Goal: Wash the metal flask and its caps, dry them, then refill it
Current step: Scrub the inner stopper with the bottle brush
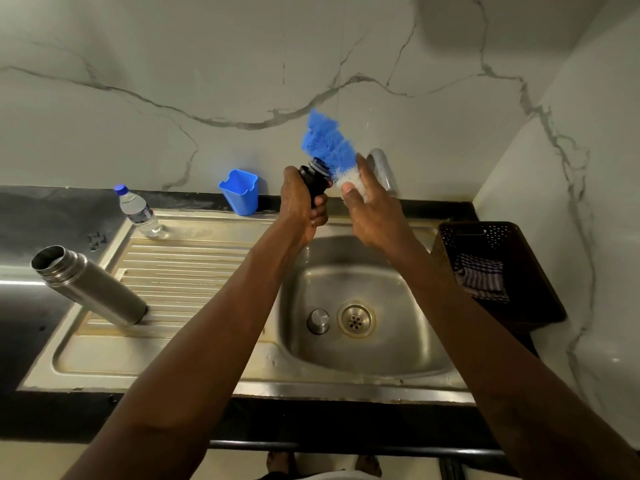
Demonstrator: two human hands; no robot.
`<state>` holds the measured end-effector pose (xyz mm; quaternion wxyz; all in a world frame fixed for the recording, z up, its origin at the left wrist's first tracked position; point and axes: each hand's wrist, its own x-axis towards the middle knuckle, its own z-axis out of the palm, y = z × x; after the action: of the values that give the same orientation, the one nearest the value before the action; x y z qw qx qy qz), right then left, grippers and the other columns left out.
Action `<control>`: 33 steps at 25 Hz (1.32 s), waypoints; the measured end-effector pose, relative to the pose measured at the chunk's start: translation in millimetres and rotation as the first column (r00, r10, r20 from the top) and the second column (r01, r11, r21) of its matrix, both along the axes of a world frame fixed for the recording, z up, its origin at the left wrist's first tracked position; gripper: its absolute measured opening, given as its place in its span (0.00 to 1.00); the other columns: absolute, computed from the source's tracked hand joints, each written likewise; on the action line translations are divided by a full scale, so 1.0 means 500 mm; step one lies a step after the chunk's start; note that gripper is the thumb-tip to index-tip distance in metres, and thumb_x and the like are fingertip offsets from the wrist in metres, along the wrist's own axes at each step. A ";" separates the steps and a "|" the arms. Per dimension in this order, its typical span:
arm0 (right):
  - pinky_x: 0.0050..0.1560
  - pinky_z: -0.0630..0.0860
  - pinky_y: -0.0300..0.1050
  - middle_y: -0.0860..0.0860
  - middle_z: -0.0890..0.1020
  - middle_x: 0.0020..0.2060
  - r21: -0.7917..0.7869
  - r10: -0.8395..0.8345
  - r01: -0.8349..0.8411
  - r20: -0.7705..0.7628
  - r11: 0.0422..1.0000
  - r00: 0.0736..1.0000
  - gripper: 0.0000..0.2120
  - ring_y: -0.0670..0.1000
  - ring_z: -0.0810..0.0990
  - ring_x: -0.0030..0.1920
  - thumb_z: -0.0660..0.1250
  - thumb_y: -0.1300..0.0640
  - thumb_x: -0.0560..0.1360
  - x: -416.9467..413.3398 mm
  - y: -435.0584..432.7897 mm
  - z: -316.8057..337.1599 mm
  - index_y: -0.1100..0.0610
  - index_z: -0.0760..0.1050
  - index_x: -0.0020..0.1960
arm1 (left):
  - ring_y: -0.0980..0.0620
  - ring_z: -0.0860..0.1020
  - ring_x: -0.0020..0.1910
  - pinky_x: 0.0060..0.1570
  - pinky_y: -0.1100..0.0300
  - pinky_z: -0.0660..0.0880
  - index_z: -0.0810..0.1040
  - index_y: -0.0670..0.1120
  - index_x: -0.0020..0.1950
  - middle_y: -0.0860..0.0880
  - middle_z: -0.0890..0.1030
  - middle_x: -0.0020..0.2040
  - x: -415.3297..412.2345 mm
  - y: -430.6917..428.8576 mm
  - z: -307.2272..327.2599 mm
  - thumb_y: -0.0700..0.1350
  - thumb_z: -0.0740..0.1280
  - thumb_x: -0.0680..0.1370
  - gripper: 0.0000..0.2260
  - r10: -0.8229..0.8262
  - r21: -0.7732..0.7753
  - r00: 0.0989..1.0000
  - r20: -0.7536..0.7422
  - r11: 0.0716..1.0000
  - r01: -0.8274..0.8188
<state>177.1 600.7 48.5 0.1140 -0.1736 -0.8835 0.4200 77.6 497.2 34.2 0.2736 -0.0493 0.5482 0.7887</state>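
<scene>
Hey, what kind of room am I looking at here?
Most likely a home kitchen: a stainless steel sink with a ribbed drainboard, a tap above it, and a marble-patterned wall behind.

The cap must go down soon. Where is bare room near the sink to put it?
The drainboard is bare between the flask and the basin. The basin's near floor is free; a steel cap sits beside the drain. Crowded: the back edge, with bottle and blue cup, and the basket side.
</scene>
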 end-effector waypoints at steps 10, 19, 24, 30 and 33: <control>0.69 0.74 0.53 0.55 0.72 0.73 0.086 -0.007 0.015 -0.097 0.996 0.995 0.25 0.55 0.76 0.68 0.56 0.49 0.87 0.002 -0.006 -0.001 0.45 0.58 0.82 | 0.54 0.64 0.23 0.24 0.63 0.62 0.72 0.45 0.42 0.48 0.69 0.29 0.012 0.008 -0.039 0.53 0.49 0.84 0.19 -0.049 -0.265 0.986 -0.157 0.964 0.006; 0.66 0.74 0.50 0.56 0.74 0.72 -0.068 -0.067 0.068 0.024 0.995 0.997 0.25 0.56 0.78 0.64 0.56 0.46 0.86 0.002 -0.015 -0.022 0.42 0.56 0.82 | 0.52 0.61 0.24 0.22 0.63 0.60 0.73 0.45 0.45 0.48 0.67 0.29 0.013 0.000 -0.038 0.55 0.48 0.83 0.20 -0.043 -0.161 0.993 -0.106 0.987 0.026; 0.65 0.76 0.53 0.55 0.72 0.74 -0.105 -0.095 0.094 0.000 0.990 0.996 0.25 0.57 0.77 0.67 0.56 0.44 0.86 0.010 -0.032 -0.035 0.41 0.56 0.82 | 0.53 0.62 0.22 0.22 0.63 0.61 0.77 0.41 0.50 0.47 0.68 0.29 -0.009 0.012 -0.012 0.58 0.50 0.83 0.24 0.052 -0.174 0.998 -0.034 0.983 -0.057; 0.42 0.82 0.47 0.53 0.78 0.64 -0.286 -0.192 0.179 -0.020 0.941 0.981 0.24 0.55 0.83 0.47 0.56 0.43 0.85 0.011 -0.019 -0.053 0.41 0.58 0.81 | 0.51 0.82 0.36 0.42 0.56 0.81 0.83 0.42 0.56 0.46 0.84 0.42 0.014 0.000 -0.017 0.69 0.72 0.70 0.32 -0.040 0.065 0.999 -0.029 0.997 0.042; 0.42 0.82 0.45 0.52 0.77 0.67 -0.315 -0.236 0.215 -0.032 0.925 0.971 0.26 0.55 0.84 0.50 0.56 0.43 0.85 0.009 -0.010 -0.033 0.42 0.57 0.82 | 0.44 0.86 0.55 0.55 0.51 0.83 0.79 0.37 0.65 0.38 0.84 0.59 0.027 -0.014 -0.038 0.50 0.78 0.76 0.24 -0.063 0.208 0.998 -0.010 0.976 0.063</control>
<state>181.4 595.8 31.9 0.1633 -0.2752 -0.7766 0.5427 91.1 490.3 15.2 0.3012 -0.0016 0.4642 0.8329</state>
